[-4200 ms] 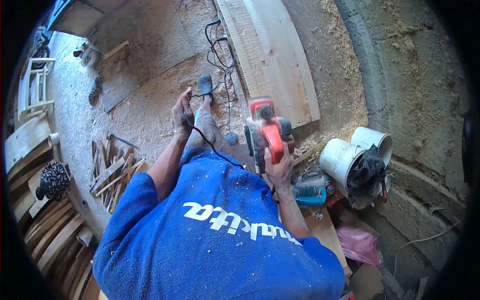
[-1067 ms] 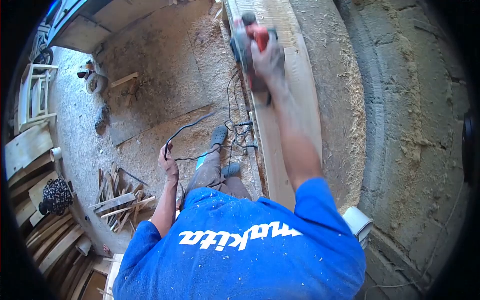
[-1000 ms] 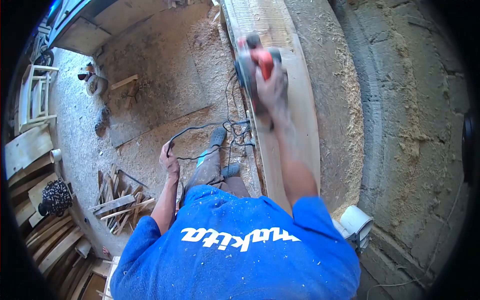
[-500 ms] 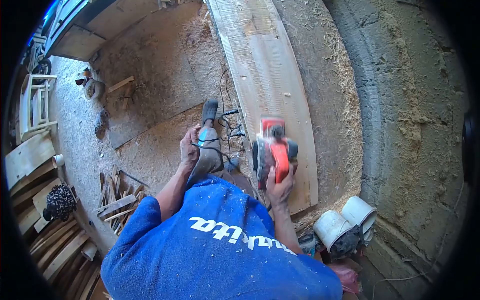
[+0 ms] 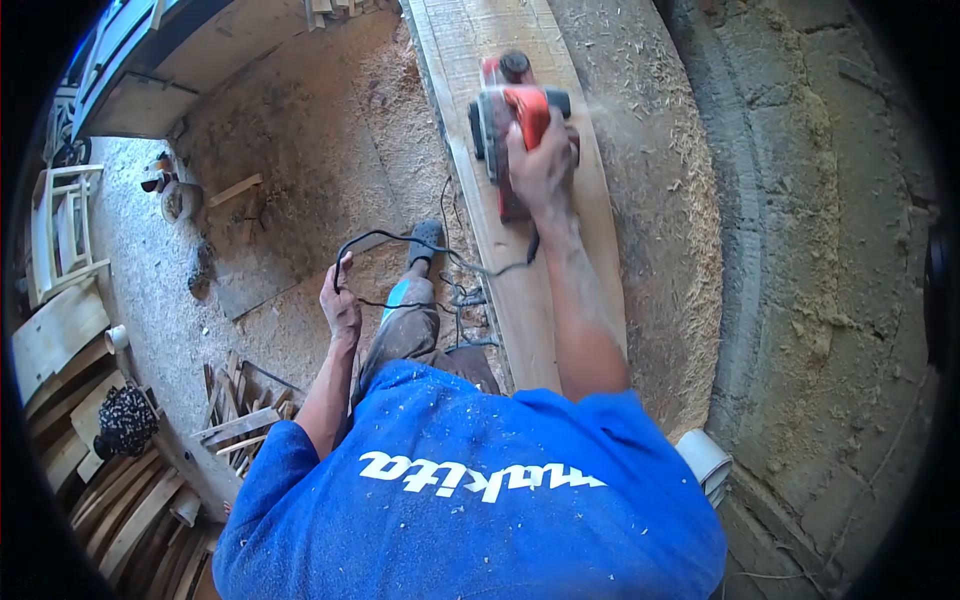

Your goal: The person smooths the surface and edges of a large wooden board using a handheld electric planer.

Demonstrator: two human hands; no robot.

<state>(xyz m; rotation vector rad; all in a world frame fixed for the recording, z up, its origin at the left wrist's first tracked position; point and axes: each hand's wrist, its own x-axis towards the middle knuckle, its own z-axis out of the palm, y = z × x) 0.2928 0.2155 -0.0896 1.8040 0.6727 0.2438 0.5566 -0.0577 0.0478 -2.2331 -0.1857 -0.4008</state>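
Observation:
A red and black power planer (image 5: 505, 150) rests on a long pale wooden board (image 5: 585, 290), with dust blurring around it. My right hand (image 5: 543, 170) is closed round its red handle, arm stretched forward. From the tool's rear a black power cord (image 5: 480, 268) runs left in a loop to my left hand (image 5: 342, 300), whose fingers are closed on it above my leg, left of the board.
Wood shavings (image 5: 700, 230) lie along the board's right side, beside a rough wall (image 5: 800, 270). Scrap wood (image 5: 235, 425) and stacked curved boards (image 5: 130, 500) are at the lower left. A white bucket (image 5: 705, 458) stands at the lower right.
My right hand and the planer have moved forward along the board, away from my body. My left hand has shifted left and slightly down, and the cord now stretches in a wider loop.

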